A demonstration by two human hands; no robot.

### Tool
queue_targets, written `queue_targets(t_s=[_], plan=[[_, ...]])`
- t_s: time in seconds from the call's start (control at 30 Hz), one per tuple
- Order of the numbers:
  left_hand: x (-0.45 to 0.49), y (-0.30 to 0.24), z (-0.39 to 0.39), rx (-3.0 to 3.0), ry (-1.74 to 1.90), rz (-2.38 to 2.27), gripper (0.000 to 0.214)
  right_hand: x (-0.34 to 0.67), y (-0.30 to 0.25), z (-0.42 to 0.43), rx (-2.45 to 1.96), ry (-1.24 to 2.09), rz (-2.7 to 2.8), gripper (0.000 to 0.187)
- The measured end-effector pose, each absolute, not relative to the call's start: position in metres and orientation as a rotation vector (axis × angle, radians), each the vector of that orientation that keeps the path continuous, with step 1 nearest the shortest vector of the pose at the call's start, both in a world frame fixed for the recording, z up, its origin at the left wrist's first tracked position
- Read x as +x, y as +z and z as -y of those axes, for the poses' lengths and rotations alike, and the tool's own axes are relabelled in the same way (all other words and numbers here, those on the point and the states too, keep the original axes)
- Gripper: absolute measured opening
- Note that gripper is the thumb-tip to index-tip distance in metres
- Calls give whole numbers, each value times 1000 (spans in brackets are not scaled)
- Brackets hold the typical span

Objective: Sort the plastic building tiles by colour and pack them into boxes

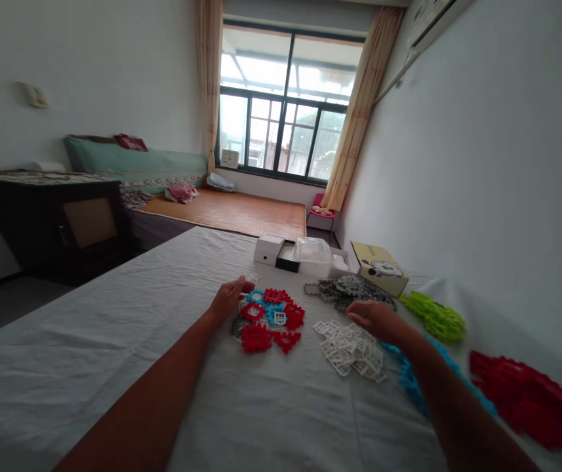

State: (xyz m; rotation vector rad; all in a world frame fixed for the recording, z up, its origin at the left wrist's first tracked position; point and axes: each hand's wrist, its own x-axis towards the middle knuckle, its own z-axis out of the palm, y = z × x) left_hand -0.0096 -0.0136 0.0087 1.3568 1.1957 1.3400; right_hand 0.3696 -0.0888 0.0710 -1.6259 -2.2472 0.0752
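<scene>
My left hand [229, 300] is at the left edge of a mixed pile of plastic building pieces, its fingers closed together. A small white lattice piece [254, 278] shows right by its fingertips; whether they grip it I cannot tell. In that pile lie red notched pieces [256, 338], blue ones [275, 311] and several white ones. My right hand [372, 318] is over the gap between a heap of white lattice pieces [349, 349] and a heap of grey pieces [352, 288]. Its fingers are curled together, and anything between them is hidden.
Blue pieces [411, 380] lie partly under my right forearm. Green pieces [435, 318] and red pieces [531, 400] are heaped along the right. Behind stand a white box [268, 249], a clear plastic container [313, 255] and a yellow box [379, 267]. A grey-white cloth [113, 373] covers the table.
</scene>
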Motion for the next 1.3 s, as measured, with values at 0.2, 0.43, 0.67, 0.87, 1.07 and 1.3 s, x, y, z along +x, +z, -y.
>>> queue_targets(t_s=[0.2,0.43,0.67,0.87,1.07,1.3], plan=[[-7,10,15,1374,1337,-1208,67,449,53,123,-1877,177,2371,26],[-5,8,17,1387,1327,-1222,65,477,45,143,-1932,107,2381,24],[-5,6,18,1423,1349,-1209,69,357,60,130,-1478,101,2373,25],[-8,5,17,1434,1332,-1202,68,227,53,105,-1183,112,2492,34],[-10,4,16,1439,1315,-1208,64,204,26,79,-1381,-109,2445,31],[-10,5,17,1435,1305,-1223,64,212,26,90,-1180,10,2268,21]])
